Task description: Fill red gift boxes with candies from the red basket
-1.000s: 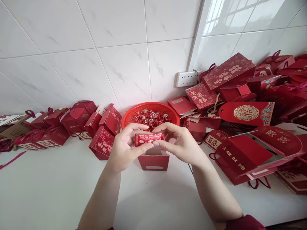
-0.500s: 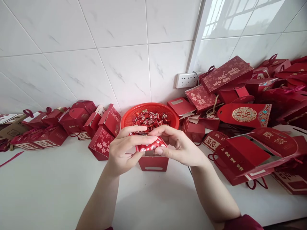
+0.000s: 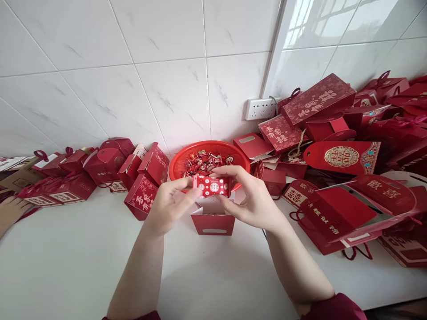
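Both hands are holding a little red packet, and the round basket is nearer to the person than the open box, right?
Not quite: the round basket is farther away than the open box. The head view shows it behind the box, toward the tiled wall. The left hand and right hand do hold the little red packet.

Packet [image 3: 213, 186] rotated: printed front now faces camera; 0.5 s ago it was tipped, left fingers across its top. Left hand [image 3: 171, 203] has backed off to the left end, right hand [image 3: 251, 195] on the other. New: another person's hand [image 3: 12, 211] at the visible left end of the surface [image 3: 83, 258], partly covering the ribbon [image 3: 30, 214].
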{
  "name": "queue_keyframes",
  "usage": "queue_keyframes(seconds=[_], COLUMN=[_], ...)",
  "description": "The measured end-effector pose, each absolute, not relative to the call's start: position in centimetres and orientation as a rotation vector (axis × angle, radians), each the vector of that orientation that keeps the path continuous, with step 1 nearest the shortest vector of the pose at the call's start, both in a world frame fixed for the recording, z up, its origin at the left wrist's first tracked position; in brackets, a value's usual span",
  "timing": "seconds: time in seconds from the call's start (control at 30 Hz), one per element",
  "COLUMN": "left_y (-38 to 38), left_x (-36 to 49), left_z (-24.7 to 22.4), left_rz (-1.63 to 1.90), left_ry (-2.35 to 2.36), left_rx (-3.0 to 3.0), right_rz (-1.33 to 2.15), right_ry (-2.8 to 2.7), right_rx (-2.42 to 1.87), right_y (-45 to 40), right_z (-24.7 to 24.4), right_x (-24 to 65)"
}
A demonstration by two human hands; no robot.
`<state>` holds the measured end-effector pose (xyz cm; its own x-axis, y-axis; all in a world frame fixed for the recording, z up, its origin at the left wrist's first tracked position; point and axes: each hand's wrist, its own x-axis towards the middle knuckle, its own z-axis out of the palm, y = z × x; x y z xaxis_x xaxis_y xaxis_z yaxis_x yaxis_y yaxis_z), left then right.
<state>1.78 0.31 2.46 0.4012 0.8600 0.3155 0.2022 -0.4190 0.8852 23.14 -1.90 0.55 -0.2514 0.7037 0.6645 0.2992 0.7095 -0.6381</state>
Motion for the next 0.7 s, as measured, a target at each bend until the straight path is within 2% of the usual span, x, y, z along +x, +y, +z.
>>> queue_keyframes(seconds=[0.07,0.17,0.3,0.43,0.7], left_y=[0.2,0.4,0.8,1.0,1.0], left_x=[1.8,1.6,1.2,1.3,1.9], left_z=[2.8,3.1,3.0,2.8,2.4], left_rz=[0.925,0.938,0.967,0.902,0.826], left_ry=[1.043,1.139,1.096,1.014,0.951], left_rx=[1.859,1.83,1.807,1.806,1.802], right_rz=[0.541,0.739,0.992,1.201,1.181], right_ry=[-1.836,-1.716,-1.665,-1.651,-1.652], right_rx=[-0.811,-0.866,-0.923,-0.752,-0.759], right_y=[-1.9,-1.8,-1.1,-0.6,-0.8], right_z=[0.6,0.6,0.3,0.0,0.0], right_x=[22.9,22.5,22.4,22.7,23.3])
